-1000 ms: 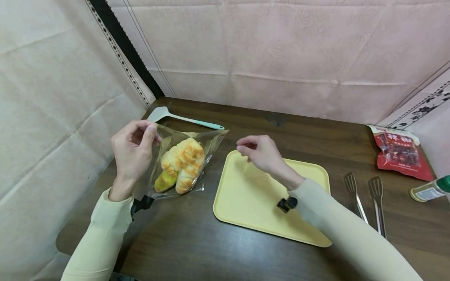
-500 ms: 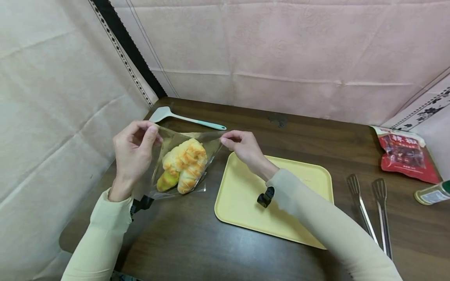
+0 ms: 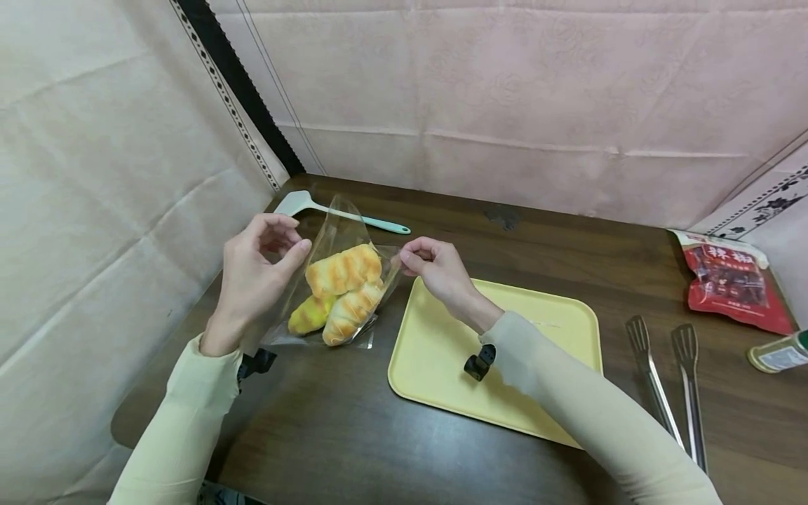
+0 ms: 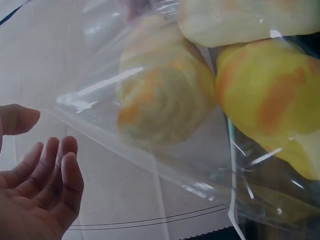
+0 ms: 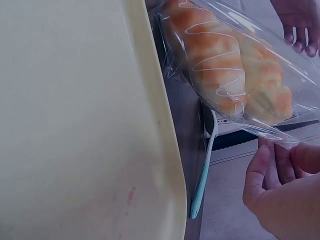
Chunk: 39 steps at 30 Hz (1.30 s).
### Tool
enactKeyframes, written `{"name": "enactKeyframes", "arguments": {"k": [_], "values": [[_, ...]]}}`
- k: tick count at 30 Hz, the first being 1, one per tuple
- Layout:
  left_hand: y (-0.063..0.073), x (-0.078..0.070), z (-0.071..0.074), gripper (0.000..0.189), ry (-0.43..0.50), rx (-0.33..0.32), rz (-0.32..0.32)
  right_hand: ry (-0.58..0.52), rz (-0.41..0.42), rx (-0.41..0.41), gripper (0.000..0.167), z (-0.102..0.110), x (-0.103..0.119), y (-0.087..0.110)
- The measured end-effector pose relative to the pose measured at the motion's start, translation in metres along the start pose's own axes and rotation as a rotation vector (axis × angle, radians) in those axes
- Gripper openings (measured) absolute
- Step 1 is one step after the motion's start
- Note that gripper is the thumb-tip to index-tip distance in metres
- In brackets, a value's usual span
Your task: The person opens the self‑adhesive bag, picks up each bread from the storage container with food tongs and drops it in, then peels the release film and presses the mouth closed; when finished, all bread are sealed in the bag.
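Note:
A clear plastic bag (image 3: 336, 223) with bread rolls (image 3: 346, 272) inside stands at the left of the yellow tray. My right hand (image 3: 438, 273) pinches the bag's upper right edge between thumb and fingers, as the right wrist view also shows. On the other side, my left hand (image 3: 261, 263) is off the bag, thumb and fingers apart with nothing between them. In the left wrist view the fingers (image 4: 70, 170) lie just beside the bag's corner. One roll (image 4: 270, 100) is yellow with orange patches; another roll (image 5: 215, 55) has white icing lines.
The yellow tray (image 3: 442, 379) lies under my right forearm. A pale turquoise spatula (image 3: 372, 222) is behind the bag. Two metal tongs or forks (image 3: 656, 386) lie to the right, with a red snack packet (image 3: 732, 280) and a green-capped bottle (image 3: 779, 353) beyond.
My right hand has moved left over the tray and taken hold of the bag's right edge. My left hand has let go of its corner, and the bag's top now stands up.

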<state>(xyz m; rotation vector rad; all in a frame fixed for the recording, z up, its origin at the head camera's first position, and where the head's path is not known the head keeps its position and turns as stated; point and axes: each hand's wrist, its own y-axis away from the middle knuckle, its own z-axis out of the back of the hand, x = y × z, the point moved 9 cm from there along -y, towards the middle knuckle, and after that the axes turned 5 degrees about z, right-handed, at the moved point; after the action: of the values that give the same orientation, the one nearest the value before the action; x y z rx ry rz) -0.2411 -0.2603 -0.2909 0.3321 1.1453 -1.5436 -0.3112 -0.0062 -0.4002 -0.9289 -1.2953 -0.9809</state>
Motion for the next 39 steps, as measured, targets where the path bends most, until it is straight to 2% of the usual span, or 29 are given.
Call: {"name": "enactKeyframes", "arguments": {"k": [3,7,15,18,21,25,32,36,39], "values": [[-0.004,0.004,-0.007,0.022,-0.064,0.03,0.0,0.008,0.002,-0.001,0.013,0.0,-0.001,0.0],[-0.008,0.002,-0.014,0.02,-0.127,0.048,-0.051,0.011,-0.008,0.003,0.013,0.001,-0.003,0.002],[-0.013,-0.007,-0.024,0.014,-0.18,0.046,-0.162,-0.01,-0.008,0.023,0.012,0.001,-0.002,0.005],[-0.013,-0.007,-0.025,0.008,-0.195,0.049,-0.177,-0.016,-0.004,0.032,0.012,0.0,-0.002,0.005],[-0.013,-0.004,-0.02,0.006,-0.183,0.025,-0.143,-0.025,-0.004,0.021,0.012,0.001,-0.003,0.005],[-0.012,0.003,-0.013,0.008,-0.122,-0.011,-0.088,-0.036,0.001,-0.032,0.014,0.008,-0.006,0.004],[-0.008,0.011,-0.005,0.01,-0.031,-0.053,-0.023,-0.024,0.069,-0.094,0.018,0.016,-0.002,0.005],[-0.008,0.015,-0.003,0.02,0.03,-0.051,-0.013,0.002,0.108,-0.124,0.02,0.019,0.001,0.007],[-0.009,0.018,-0.003,0.023,0.093,-0.026,0.03,0.031,0.145,-0.134,0.023,0.019,0.006,0.008]]}}
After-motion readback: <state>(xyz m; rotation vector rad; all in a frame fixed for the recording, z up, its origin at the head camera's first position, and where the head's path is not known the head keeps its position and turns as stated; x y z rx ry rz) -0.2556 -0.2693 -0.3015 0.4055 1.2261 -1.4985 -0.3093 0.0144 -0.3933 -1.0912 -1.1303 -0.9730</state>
